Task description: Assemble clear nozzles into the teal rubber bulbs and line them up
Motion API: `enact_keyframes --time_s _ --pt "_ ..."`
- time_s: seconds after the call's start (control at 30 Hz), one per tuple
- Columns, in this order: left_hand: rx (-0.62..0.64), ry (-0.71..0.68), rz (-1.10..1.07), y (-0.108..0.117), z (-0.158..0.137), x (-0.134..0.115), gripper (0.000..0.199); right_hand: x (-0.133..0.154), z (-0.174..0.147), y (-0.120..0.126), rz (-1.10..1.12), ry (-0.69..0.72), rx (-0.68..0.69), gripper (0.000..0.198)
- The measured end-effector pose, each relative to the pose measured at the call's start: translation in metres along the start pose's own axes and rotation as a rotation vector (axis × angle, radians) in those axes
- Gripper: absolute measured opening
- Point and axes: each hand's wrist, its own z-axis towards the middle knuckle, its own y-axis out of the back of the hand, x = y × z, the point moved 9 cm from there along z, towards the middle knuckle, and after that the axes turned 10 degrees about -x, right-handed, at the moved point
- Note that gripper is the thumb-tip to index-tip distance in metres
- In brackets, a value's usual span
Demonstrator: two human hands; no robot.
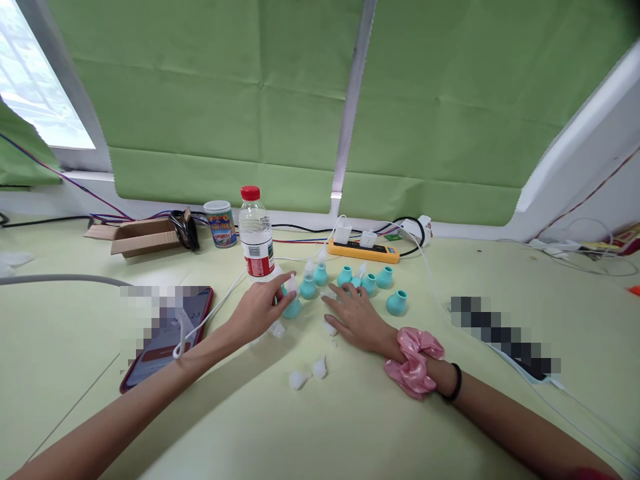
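Observation:
Index finger and thumb of my left hand (257,308) close around the white translucent tip (293,285) of a teal rubber bulb (293,308) standing on the table. My right hand (361,319) is palm down with its fingers spread. Its fingertips are at small translucent plastic pieces (329,293); whether they touch them I cannot tell. Behind and between the hands stand more teal bulbs, one with a translucent tip (309,288). To the right, an open-necked teal bulb (397,303) has no tip. Two loose whitish translucent pieces (299,380) lie nearer to me.
A water bottle (258,240) with a red cap stands behind my left hand. Farther back are a printed tub (221,224), an open cardboard box (146,237) and a yellow power strip (363,251) with cables. Phones lie at left (173,343) and right (500,339).

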Motion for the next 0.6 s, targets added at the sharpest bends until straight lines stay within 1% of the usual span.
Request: enact_keyframes --time_s 0.1,0.17,0.2,0.23,0.27,0.33,0.37,0.4,0.43,0.5,0.6 --pt "-0.047 -0.035 0.045 0.001 -0.002 -0.002 0.046 0.0 -0.002 -0.006 -0.007 0.015 0.035 0.033" --pt "-0.14 -0.111 0.136 0.008 -0.005 -0.008 0.043 -0.002 -0.002 -0.007 0.007 -0.005 0.036 0.03" --pt "-0.18 -0.199 0.211 0.009 -0.008 -0.016 0.039 -0.004 -0.001 -0.008 0.015 -0.017 0.032 0.029" --pt "-0.207 -0.333 0.294 0.008 -0.013 -0.028 0.034 -0.005 -0.001 -0.008 0.021 -0.029 0.027 0.028" --pt "-0.214 -0.496 0.374 0.002 -0.021 -0.041 0.031 -0.007 -0.001 -0.008 0.024 -0.042 0.022 0.026" --pt "-0.168 -0.815 0.491 -0.018 -0.043 -0.062 0.026 -0.009 0.0 -0.009 0.027 -0.056 0.02 0.023" --pt "-0.124 -0.919 0.519 -0.029 -0.053 -0.067 0.025 -0.01 0.001 -0.01 0.027 -0.056 0.025 0.022" --pt "-0.076 -0.964 0.532 -0.039 -0.059 -0.069 0.024 -0.01 0.001 -0.01 0.028 -0.054 0.034 0.021" --pt "-0.02 -0.96 0.529 -0.047 -0.063 -0.069 0.023 -0.01 0.001 -0.011 0.031 -0.05 0.048 0.021" --pt "0.093 -0.862 0.466 -0.06 -0.064 -0.065 0.023 -0.012 0.001 -0.013 0.034 -0.052 0.085 0.02" --pt "0.219 -0.718 0.299 -0.067 -0.063 -0.063 0.028 -0.017 0.0 -0.016 0.026 -0.078 0.147 0.019"
